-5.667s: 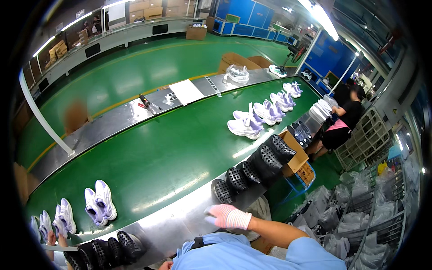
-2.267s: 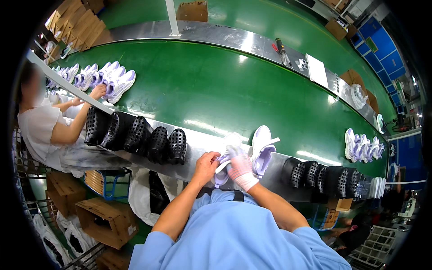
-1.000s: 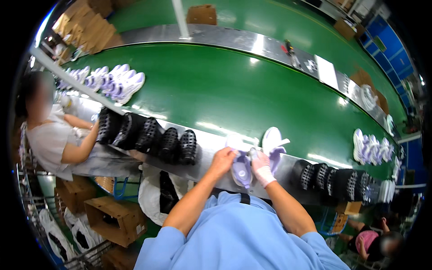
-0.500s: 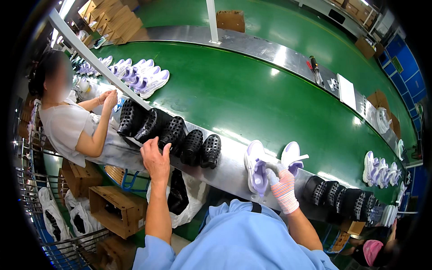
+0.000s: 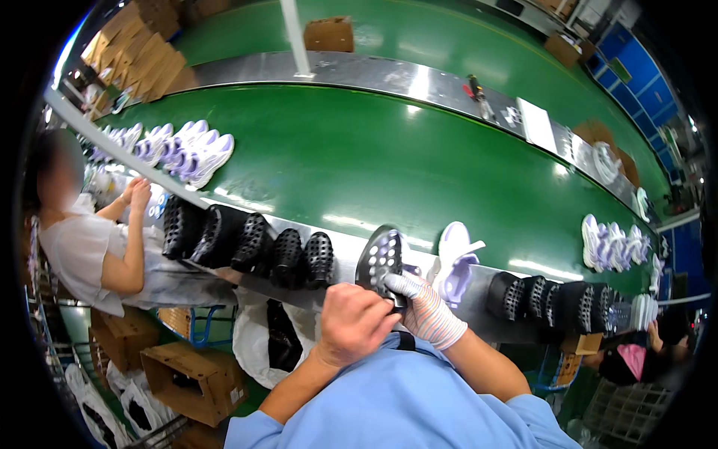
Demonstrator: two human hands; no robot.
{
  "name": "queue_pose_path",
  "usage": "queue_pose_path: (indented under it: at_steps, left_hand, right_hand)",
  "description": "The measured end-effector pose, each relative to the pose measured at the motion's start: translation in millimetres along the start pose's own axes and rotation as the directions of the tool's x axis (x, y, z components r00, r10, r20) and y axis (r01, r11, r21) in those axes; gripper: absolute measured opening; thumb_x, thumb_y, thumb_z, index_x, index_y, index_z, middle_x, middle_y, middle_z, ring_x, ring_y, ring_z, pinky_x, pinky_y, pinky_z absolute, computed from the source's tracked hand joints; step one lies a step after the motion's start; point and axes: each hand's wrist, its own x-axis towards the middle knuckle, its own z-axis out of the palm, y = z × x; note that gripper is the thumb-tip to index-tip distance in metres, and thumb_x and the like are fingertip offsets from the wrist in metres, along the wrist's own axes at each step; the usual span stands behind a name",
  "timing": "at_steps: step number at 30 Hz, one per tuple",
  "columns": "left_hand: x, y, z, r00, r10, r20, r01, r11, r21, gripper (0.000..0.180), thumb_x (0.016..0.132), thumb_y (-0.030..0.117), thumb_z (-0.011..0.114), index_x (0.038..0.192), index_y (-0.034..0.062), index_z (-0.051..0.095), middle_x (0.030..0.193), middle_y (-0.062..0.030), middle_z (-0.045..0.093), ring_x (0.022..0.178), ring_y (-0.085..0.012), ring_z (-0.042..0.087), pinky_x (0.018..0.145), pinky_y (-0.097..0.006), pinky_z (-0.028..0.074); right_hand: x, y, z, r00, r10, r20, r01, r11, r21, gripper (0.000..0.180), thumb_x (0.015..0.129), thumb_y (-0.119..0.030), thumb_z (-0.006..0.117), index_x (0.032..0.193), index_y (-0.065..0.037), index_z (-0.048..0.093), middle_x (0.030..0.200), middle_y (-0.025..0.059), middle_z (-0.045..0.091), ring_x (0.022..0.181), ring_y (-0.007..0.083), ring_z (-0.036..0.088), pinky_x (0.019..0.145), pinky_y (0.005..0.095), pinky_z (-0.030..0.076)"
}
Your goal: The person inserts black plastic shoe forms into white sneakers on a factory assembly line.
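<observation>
In front of my waist a black shoe tree (image 5: 376,263), dotted with holes, stands over a white and lilac sneaker that shows only partly behind it. My right hand (image 5: 422,308), in a striped knit glove, is closed around the right side of this pair. My bare left hand (image 5: 359,318) is curled tightly at the shoe tree's lower end; its fingertips are hidden. Just right of them, a second white and lilac sneaker (image 5: 454,262) sits on the metal ledge with its strap sticking out.
Black shoe trees (image 5: 254,243) line the ledge at left, with more (image 5: 550,301) at right. Sneakers (image 5: 198,157) stand on the green conveyor belt (image 5: 359,157), others (image 5: 613,243) at far right. A co-worker (image 5: 97,232) sits at left. Cardboard box (image 5: 194,382) and white sack (image 5: 258,344) are below.
My left hand has come from the left row to meet my right hand. A black shoe tree is now between them, over the left sneaker. The view has shifted right.
</observation>
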Motion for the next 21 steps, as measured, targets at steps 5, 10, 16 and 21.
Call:
queue_pose_path:
  at_steps: [5, 10, 16, 21]
  left_hand:
    - [9.8, -25.0, 32.4, 0.657, -0.659, 0.367, 0.594, 0.152, -0.790, 0.044, 0.092, 0.021, 0.072, 0.127, -0.0034, 0.060, 0.128, -0.0138, 0.063, 0.116, -0.0206, 0.059, 0.096, -0.034, 0.049]
    - [-20.3, -30.3, 58.0, 0.416, -0.833, 0.365, 0.709, 0.046, -0.703, 0.005, 0.094, 0.005, 0.066, 0.096, 0.0004, 0.066, 0.091, -0.0083, 0.070, 0.082, -0.0146, 0.067, 0.077, -0.028, 0.054]
    - [-31.2, -11.4, 94.1, 0.378, -0.821, 0.428, 0.763, 0.014, -0.646, 0.006, 0.095, 0.005, 0.067, 0.097, -0.0007, 0.067, 0.088, -0.0066, 0.071, 0.081, -0.0127, 0.066, 0.076, -0.026, 0.053]
    - [-39.9, -51.3, 130.7, 0.826, -0.503, 0.255, 0.483, 0.864, 0.140, 0.036, 0.086, 0.017, 0.077, 0.112, -0.0057, 0.069, 0.109, -0.0212, 0.069, 0.105, -0.0346, 0.064, 0.094, -0.044, 0.051]
  right_hand:
    - [-16.7, -3.2, -31.6, 0.980, 0.109, 0.169, 0.007, 0.820, -0.573, 0.042, 0.097, -0.034, 0.064, 0.121, 0.002, 0.066, 0.106, 0.0138, 0.073, 0.100, 0.0201, 0.069, 0.093, 0.0348, 0.052]
    - [-55.6, -20.8, -0.2, 0.997, -0.068, -0.044, -0.051, -0.093, -0.994, 0.062, 0.093, -0.058, 0.064, 0.107, 0.002, 0.066, 0.085, 0.0271, 0.070, 0.085, 0.0451, 0.069, 0.077, 0.0502, 0.054]
    - [-70.5, 3.4, -57.2, 0.987, -0.147, -0.066, -0.079, -0.085, -0.993, 0.058, 0.092, -0.058, 0.066, 0.101, 0.000, 0.066, 0.072, 0.0252, 0.066, 0.074, 0.0452, 0.068, 0.068, 0.0506, 0.054]
    - [-74.4, -16.2, -77.2, 0.973, -0.101, -0.208, -0.232, -0.379, -0.896, 0.053, 0.093, -0.053, 0.064, 0.090, -0.001, 0.070, 0.080, 0.0227, 0.071, 0.081, 0.0407, 0.072, 0.074, 0.0500, 0.057]
